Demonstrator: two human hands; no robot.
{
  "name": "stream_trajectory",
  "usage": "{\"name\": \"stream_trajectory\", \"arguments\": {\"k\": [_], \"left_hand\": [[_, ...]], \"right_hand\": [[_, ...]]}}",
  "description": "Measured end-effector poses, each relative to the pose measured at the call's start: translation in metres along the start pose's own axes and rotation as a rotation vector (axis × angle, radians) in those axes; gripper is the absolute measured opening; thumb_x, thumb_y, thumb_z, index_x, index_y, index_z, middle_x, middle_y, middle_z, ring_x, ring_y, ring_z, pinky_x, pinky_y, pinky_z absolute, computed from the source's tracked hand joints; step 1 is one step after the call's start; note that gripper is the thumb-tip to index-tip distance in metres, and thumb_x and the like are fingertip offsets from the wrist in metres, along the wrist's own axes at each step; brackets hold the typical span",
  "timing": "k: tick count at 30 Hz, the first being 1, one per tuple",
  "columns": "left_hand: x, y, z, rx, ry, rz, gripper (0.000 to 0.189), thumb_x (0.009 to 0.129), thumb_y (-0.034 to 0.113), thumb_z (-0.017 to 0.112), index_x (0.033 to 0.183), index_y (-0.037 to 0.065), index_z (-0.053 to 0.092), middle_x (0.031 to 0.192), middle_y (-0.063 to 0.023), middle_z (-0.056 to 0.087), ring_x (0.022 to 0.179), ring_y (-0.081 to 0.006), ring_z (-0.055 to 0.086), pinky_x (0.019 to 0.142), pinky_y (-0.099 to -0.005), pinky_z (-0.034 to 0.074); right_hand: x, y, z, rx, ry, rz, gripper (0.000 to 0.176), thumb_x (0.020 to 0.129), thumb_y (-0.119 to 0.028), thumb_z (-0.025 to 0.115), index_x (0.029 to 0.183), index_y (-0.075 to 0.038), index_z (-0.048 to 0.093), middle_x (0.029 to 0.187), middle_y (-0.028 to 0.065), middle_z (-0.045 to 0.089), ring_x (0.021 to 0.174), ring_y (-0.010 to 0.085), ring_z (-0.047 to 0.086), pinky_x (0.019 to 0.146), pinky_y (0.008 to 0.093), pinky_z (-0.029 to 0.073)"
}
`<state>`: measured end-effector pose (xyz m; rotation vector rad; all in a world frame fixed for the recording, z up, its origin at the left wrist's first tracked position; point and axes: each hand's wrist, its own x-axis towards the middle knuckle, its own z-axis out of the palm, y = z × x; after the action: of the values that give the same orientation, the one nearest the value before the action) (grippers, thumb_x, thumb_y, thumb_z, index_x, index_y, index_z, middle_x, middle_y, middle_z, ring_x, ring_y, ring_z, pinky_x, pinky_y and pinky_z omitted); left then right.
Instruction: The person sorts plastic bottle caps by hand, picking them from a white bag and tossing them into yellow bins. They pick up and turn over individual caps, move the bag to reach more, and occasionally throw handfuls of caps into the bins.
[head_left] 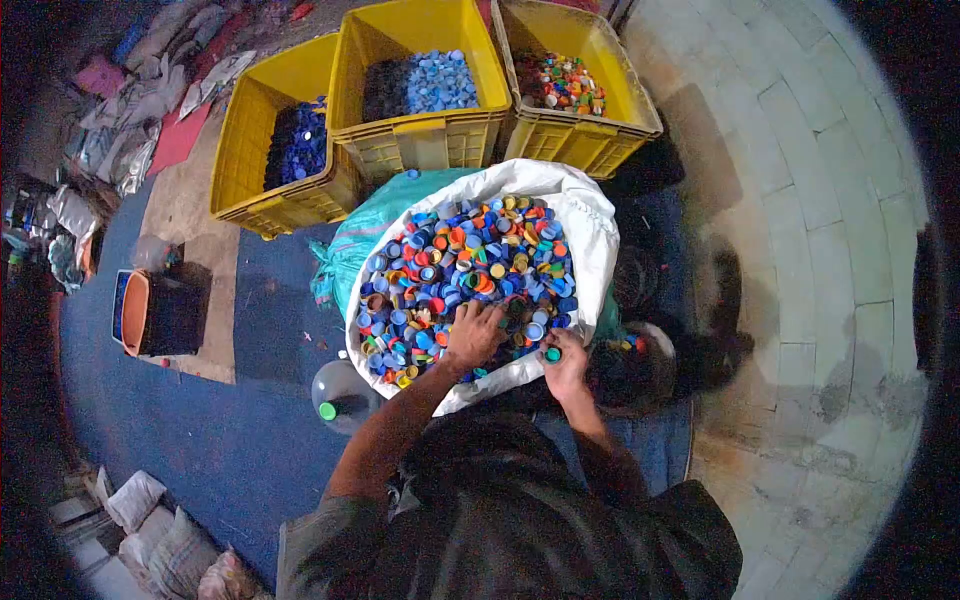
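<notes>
A white woven sack (585, 215) stands wide open in front of me, heaped with bottle caps (470, 250) in blue, orange, red, yellow and green. Resting on the caps near the sack's front side is my left hand (476, 335). Its fingers are slightly apart and touch the heap, and nothing shows held in them. At the sack's front right rim, my right hand (567, 365) is closed around a dark green bottle cap (552, 355), pinched between thumb and fingers.
Behind the sack stand three yellow crates: one with dark blue caps (235, 140), one with light blue caps (420, 128), one with mixed caps (590, 130). A teal sack (350, 240), a clear bottle (340, 390) and an orange container (135, 310) lie leftward.
</notes>
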<state>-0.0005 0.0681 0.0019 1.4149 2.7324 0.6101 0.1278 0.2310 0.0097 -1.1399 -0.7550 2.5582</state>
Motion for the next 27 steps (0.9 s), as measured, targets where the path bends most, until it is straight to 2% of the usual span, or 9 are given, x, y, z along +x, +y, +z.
{"name": "stream_trajectory", "arguments": {"k": [5, 8, 12, 15, 16, 21, 25, 26, 27], "left_hand": [[0.007, -0.001, 0.012, 0.077, -0.030, -0.015, 0.051, 0.074, 0.025, 0.067, 0.119, 0.007, 0.050, 0.103, -0.0091, 0.057, 0.097, -0.0253, 0.049, 0.080, -0.0380, 0.036], [0.005, -0.005, 0.002, -0.160, 0.120, -0.089, 0.049, 0.077, 0.025, 0.067, 0.118, 0.004, 0.051, 0.101, -0.0133, 0.057, 0.093, -0.0282, 0.052, 0.079, -0.0387, 0.040], [0.002, -0.013, -0.023, -0.610, 0.197, -0.431, 0.039, 0.082, 0.022, 0.064, 0.112, -0.002, 0.055, 0.100, -0.0211, 0.056, 0.088, -0.0349, 0.056, 0.075, -0.0409, 0.046], [-0.007, -0.026, -0.022, -0.806, 0.249, -0.614, 0.038, 0.083, 0.021, 0.063, 0.112, -0.002, 0.056, 0.101, -0.0178, 0.058, 0.091, -0.0277, 0.058, 0.079, -0.0369, 0.047], [-0.007, -0.027, -0.019, -1.202, 0.249, -0.761, 0.036, 0.086, 0.019, 0.060, 0.114, -0.002, 0.056, 0.103, -0.0127, 0.060, 0.091, -0.0192, 0.060, 0.080, -0.0323, 0.048], [-0.008, -0.039, -0.033, -1.709, 0.339, -0.836, 0.030, 0.088, 0.015, 0.057, 0.114, -0.001, 0.055, 0.104, -0.0088, 0.061, 0.085, -0.0161, 0.061, 0.077, -0.0298, 0.051], [-0.006, -0.037, -0.049, -1.845, 0.309, -0.873, 0.031, 0.088, 0.015, 0.059, 0.114, -0.002, 0.054, 0.102, -0.0086, 0.062, 0.084, -0.0158, 0.062, 0.076, -0.0279, 0.051], [-0.006, -0.036, -0.054, -1.865, 0.285, -0.880, 0.032, 0.087, 0.014, 0.060, 0.114, -0.002, 0.054, 0.102, -0.0086, 0.062, 0.084, -0.0157, 0.062, 0.076, -0.0275, 0.051], [-0.005, -0.035, -0.057, -1.809, 0.289, -0.849, 0.031, 0.086, 0.013, 0.062, 0.113, -0.002, 0.054, 0.100, -0.0079, 0.062, 0.083, -0.0152, 0.061, 0.075, -0.0274, 0.051]], "right_hand": [[0.001, 0.000, 0.005, -0.096, 0.024, -0.006, 0.013, 0.082, -0.021, 0.058, 0.089, -0.011, 0.058, 0.078, 0.0007, 0.056, 0.069, 0.0145, 0.052, 0.063, 0.0320, 0.041], [0.009, 0.004, 0.003, -0.104, 0.002, 0.007, 0.013, 0.082, -0.020, 0.058, 0.091, -0.011, 0.056, 0.078, -0.0002, 0.055, 0.067, 0.0133, 0.051, 0.061, 0.0311, 0.041], [0.015, 0.007, 0.018, -0.180, -0.040, -0.016, 0.011, 0.082, -0.016, 0.058, 0.092, -0.011, 0.054, 0.077, 0.0001, 0.054, 0.066, 0.0132, 0.051, 0.061, 0.0320, 0.042], [0.028, 0.016, 0.020, -0.175, -0.060, -0.008, 0.012, 0.081, -0.012, 0.058, 0.092, -0.011, 0.055, 0.081, 0.0012, 0.055, 0.069, 0.0135, 0.052, 0.063, 0.0312, 0.043], [0.030, 0.016, 0.022, -0.159, -0.096, 0.003, 0.013, 0.080, -0.012, 0.059, 0.093, -0.011, 0.056, 0.086, 0.0017, 0.056, 0.073, 0.0135, 0.054, 0.066, 0.0303, 0.045], [0.026, 0.012, 0.060, -0.332, -0.131, 0.042, 0.019, 0.078, -0.012, 0.062, 0.096, -0.011, 0.058, 0.089, 0.0017, 0.058, 0.077, 0.0139, 0.055, 0.067, 0.0279, 0.044], [0.027, 0.014, 0.092, -1.099, -0.448, -0.527, 0.039, 0.076, -0.018, 0.068, 0.112, -0.008, 0.056, 0.097, 0.0024, 0.058, 0.077, 0.0122, 0.054, 0.068, 0.0359, 0.047], [0.024, 0.016, 0.106, -1.098, -0.513, -0.618, 0.055, 0.073, -0.013, 0.072, 0.123, -0.007, 0.051, 0.109, 0.0042, 0.059, 0.076, 0.0111, 0.055, 0.070, 0.0330, 0.047], [0.024, 0.015, 0.115, -1.143, -0.540, -0.561, 0.056, 0.072, -0.012, 0.072, 0.124, -0.007, 0.051, 0.112, 0.0050, 0.058, 0.078, 0.0118, 0.056, 0.071, 0.0318, 0.047]]}}
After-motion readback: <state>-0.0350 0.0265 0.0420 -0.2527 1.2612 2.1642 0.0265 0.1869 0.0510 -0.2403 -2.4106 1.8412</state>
